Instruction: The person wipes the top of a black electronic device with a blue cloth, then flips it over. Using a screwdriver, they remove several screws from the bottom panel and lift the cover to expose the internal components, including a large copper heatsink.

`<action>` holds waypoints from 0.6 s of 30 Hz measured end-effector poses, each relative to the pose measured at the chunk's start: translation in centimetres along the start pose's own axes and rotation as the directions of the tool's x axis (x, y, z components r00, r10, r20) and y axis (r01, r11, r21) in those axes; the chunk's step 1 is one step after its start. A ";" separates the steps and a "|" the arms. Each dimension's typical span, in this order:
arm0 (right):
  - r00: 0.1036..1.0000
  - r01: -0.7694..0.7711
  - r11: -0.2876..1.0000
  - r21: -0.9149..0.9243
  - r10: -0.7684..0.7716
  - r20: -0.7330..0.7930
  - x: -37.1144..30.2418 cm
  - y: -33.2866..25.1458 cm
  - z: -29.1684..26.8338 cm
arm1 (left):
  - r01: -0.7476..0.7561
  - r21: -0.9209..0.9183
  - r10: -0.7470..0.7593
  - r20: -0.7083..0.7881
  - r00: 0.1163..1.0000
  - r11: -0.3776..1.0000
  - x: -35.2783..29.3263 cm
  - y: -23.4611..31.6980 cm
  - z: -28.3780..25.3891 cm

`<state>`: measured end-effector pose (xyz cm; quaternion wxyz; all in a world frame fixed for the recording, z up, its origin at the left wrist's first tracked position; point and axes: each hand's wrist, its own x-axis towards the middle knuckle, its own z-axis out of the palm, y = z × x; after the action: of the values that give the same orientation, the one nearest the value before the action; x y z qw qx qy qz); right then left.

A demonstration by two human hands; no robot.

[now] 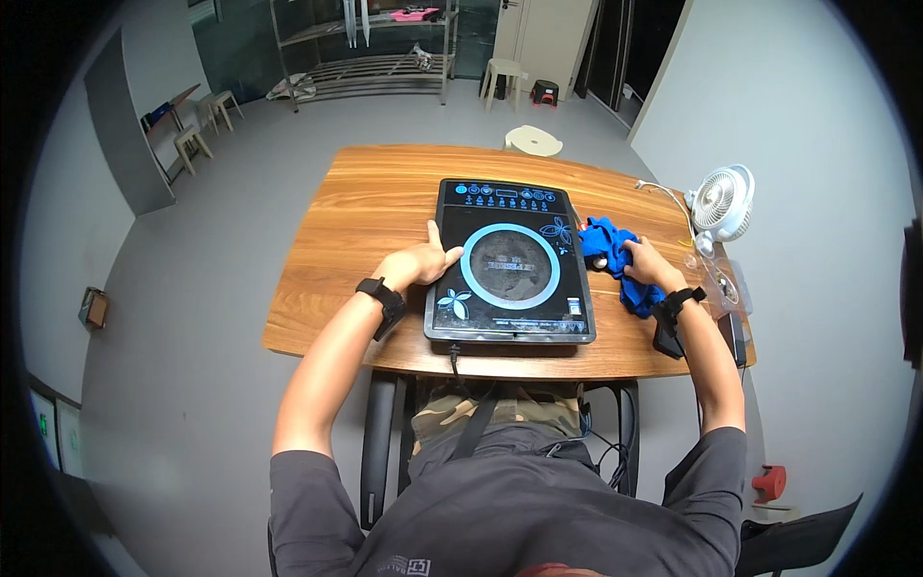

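Note:
A black induction cooktop [510, 322] with a pale blue ring lies flat on the wooden table in front of me. My left hand [420, 263] holds its left edge, the thumb on top and one finger along the side; the other fingers are hidden. To the right of the cooktop is a crumpled blue cloth [642, 296]. My right hand [654, 267] is closed on this cloth, fingertips pressed into its folds. A small pale object, too small to name, shows among the folds near the cooktop's edge.
A white fan [721, 204] and its cable stand at the table's [380, 192] right side, near a clear plastic container [733, 286]. Black box-like items lie by my right wrist. The cooktop's power cord [455, 361] hangs over the front edge. A stool [534, 141] stands beyond the table.

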<state>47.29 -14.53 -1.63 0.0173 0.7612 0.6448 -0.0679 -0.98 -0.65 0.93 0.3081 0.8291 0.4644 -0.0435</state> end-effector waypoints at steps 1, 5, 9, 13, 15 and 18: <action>0.999 -0.014 1.000 -0.002 0.014 0.039 -0.3 -1.1 -0.7 | -0.003 0.008 0.003 -0.005 1.000 1.000 0.0 -0.1 0.0; 1.000 0.027 0.993 -0.115 -0.028 -0.008 -0.8 -2.5 -2.6 | -0.037 0.007 0.037 0.008 0.999 0.999 1.3 -0.8 0.5; 0.968 -0.005 1.000 -0.023 -0.001 -0.250 -3.0 -11.4 -6.7 | -0.045 -0.037 0.044 -0.006 0.999 0.998 2.5 -2.5 1.0; 0.998 -0.024 0.993 0.118 0.017 0.056 -3.8 -17.1 -6.7 | -0.046 -0.029 0.047 0.010 0.999 0.999 1.6 -1.9 0.9; 0.998 -0.025 0.996 0.084 0.029 -0.053 -3.6 -16.9 -4.4 | -0.030 0.012 0.030 0.021 0.999 0.999 1.1 -1.4 0.6; 0.997 -0.023 0.961 0.274 0.042 -0.061 -2.7 -14.3 -2.1 | -0.024 0.079 0.023 0.014 1.000 0.997 0.4 -0.6 0.4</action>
<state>32.99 -14.52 1.71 -0.1082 0.7686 0.6168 -0.1308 -1.15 -0.32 0.15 0.2786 0.8458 0.4506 -0.0634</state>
